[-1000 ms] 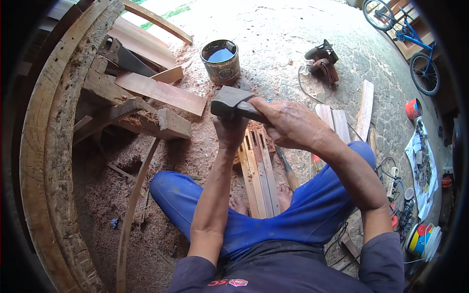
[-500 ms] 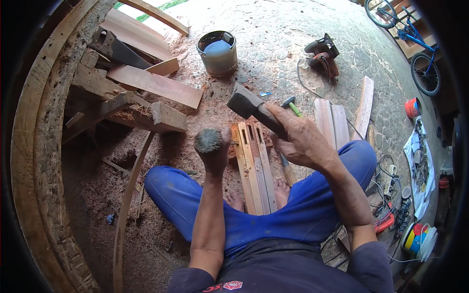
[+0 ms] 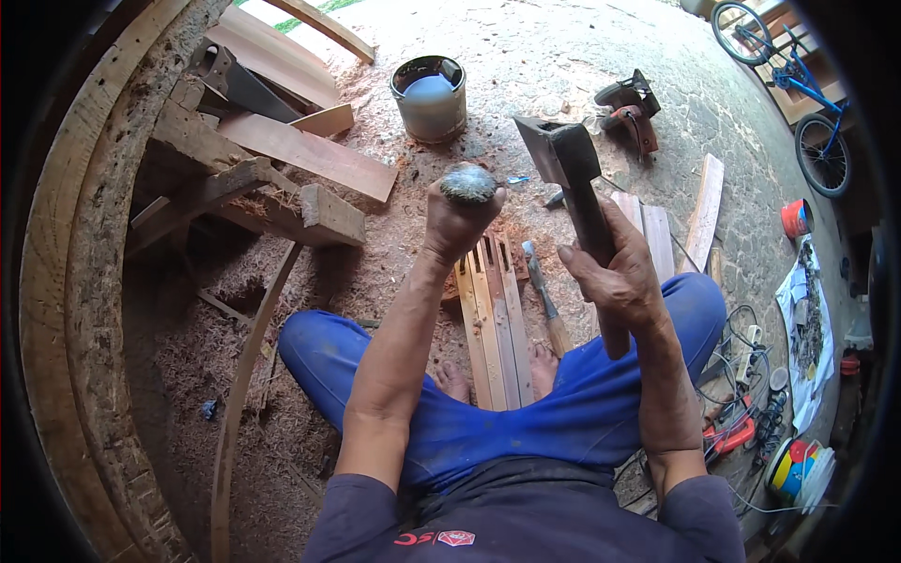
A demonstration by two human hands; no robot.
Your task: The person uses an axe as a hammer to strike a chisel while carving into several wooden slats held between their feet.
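My left hand (image 3: 457,223) is closed round a chisel (image 3: 469,184), whose frayed, round handle butt faces up; the blade is hidden below the fist. In my right hand (image 3: 619,274) is a hatchet (image 3: 563,155), gripped midway along its dark handle, with the head raised at the far end. Below and between them lie several long wooden bars (image 3: 495,324) side by side between my feet, with narrow slots cut near their far ends. A second chisel (image 3: 545,298) with a wooden handle rests just right of the bars.
A bucket (image 3: 429,101) stands ahead. Left are a handsaw (image 3: 246,86), boards (image 3: 310,155) and a heavy timber frame (image 3: 75,281). A power saw (image 3: 631,114), planks (image 3: 699,216), tangled cables (image 3: 741,375) and a blue bicycle (image 3: 793,80) lie right. Shavings cover the floor.
My left hand has moved farther forward and slightly right with the chisel. The hatchet has swung up and right, its handle now pointing back toward me. More of the chisel on the floor shows.
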